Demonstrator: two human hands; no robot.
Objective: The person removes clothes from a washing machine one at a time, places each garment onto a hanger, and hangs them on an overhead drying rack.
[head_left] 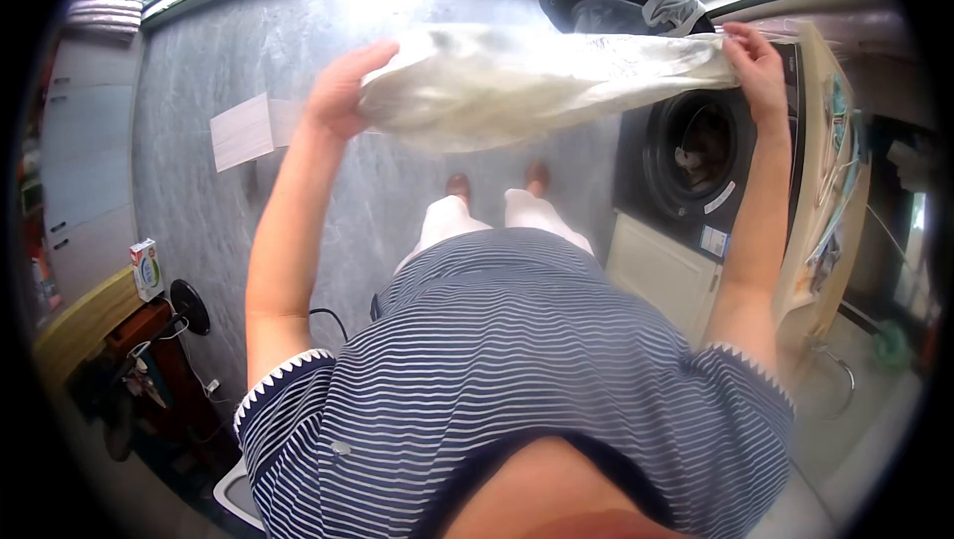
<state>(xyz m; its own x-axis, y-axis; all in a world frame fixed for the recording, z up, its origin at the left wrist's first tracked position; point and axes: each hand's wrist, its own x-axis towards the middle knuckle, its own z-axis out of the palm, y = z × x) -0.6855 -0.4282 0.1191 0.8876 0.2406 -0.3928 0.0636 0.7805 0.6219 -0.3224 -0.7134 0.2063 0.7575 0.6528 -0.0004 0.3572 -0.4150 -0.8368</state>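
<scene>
A pale, whitish cloth is stretched sideways between my two hands, blurred by motion and wider at its left end. My left hand is closed on the cloth's left end, with the fingers partly behind it. At the upper right, my right hand pinches the narrow right end. Below and left of my right hand is a dark front-loading washing machine, its round opening uncovered, with some fabric visible inside.
A black basin with a grey plastic bag stands behind the cloth. Flat panels lie on the grey floor at left. A box sits on a wooden ledge. Cabinets line the left side.
</scene>
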